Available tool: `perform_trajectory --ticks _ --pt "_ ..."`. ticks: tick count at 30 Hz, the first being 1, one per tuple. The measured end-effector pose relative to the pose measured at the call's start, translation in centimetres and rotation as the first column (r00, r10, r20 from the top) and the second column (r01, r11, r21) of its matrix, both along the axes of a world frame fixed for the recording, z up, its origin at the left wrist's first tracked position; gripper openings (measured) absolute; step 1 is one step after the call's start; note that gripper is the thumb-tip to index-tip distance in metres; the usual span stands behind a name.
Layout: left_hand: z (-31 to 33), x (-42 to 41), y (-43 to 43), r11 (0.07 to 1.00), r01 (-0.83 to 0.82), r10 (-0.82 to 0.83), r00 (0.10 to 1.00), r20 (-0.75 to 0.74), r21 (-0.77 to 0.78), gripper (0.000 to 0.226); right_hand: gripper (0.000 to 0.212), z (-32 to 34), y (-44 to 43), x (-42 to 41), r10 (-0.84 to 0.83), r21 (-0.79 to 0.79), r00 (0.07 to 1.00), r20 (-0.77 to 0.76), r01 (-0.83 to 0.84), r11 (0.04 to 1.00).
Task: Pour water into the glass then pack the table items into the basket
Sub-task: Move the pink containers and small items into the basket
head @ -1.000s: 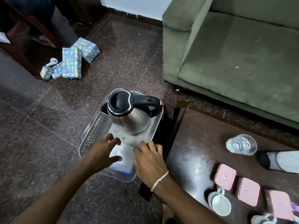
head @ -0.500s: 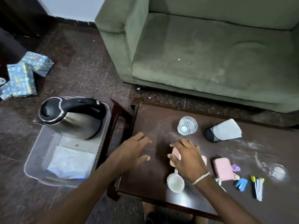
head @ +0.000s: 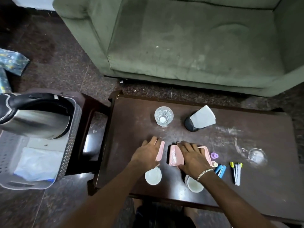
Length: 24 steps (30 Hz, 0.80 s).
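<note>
Three pink lidded boxes lie in a row on the dark wooden table (head: 271, 191). My left hand (head: 146, 155) lies over the left pink box (head: 160, 150), fingers at its far edge and thumb at its near edge. My right hand (head: 192, 157) spans the middle pink box (head: 174, 156) and partly covers the right pink box (head: 207, 151). A glass (head: 163, 116) with water in it stands farther back. On a stool to the left, the grey basket (head: 69, 145) holds a steel kettle (head: 34, 119) and a white packet (head: 37, 163).
A black napkin holder (head: 199, 119) stands right of the glass. Two white cups (head: 153, 176) (head: 194, 184) sit near the front edge. A purple piece (head: 214, 155), a blue stapler (head: 220, 170) and pens (head: 236, 172) lie to the right. A green sofa (head: 189, 46) is behind the table.
Both hands left the basket, crossed to the table and came down on the pink boxes. The view swung right, so the basket now sits at the left edge.
</note>
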<state>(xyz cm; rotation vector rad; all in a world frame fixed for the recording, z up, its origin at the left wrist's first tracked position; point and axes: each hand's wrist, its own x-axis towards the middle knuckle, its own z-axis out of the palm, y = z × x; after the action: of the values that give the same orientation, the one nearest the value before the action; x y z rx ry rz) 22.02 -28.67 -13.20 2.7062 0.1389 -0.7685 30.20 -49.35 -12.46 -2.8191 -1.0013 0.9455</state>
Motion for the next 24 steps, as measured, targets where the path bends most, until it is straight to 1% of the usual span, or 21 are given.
perform_trajectory --ticks 4,8,11,14,19,24 --pt "-0.9 0.4 -0.8 1.000 -0.013 0.013 1.000 -0.016 0.023 0.110 0.101 -1.2 0.3 -0.4 0.021 -0.005 1.000 0.014 -0.021 1.000" --pt "-1.6 0.8 -1.4 1.000 -0.008 0.008 1.000 -0.004 0.027 0.105 0.105 -2.3 0.2 -0.3 0.044 -0.035 0.999 0.023 -0.043 0.998" --pt "-2.1 0.7 -1.1 1.000 -0.017 0.017 1.000 0.010 -0.022 0.098 0.104 -2.6 0.2 -0.4 0.045 -0.023 0.999 0.013 -0.045 0.999" --pt "-1.7 0.6 0.1 0.997 -0.006 0.013 0.996 0.094 -0.078 0.094 0.103 -2.1 0.4 -0.1 0.002 0.014 1.000 0.004 -0.002 1.000" --pt "2.5 -0.5 3.9 0.977 -0.073 0.116 0.971 0.211 -0.202 0.096 0.102 1.2 2.7 -0.3 -0.093 0.121 0.995 0.023 0.090 0.989" --pt "9.1 -4.4 11.0 0.974 -0.131 0.187 0.926 0.328 -0.185 0.097 0.106 5.6 8.6 -2.0 -0.074 0.228 0.996 0.045 0.062 0.972"
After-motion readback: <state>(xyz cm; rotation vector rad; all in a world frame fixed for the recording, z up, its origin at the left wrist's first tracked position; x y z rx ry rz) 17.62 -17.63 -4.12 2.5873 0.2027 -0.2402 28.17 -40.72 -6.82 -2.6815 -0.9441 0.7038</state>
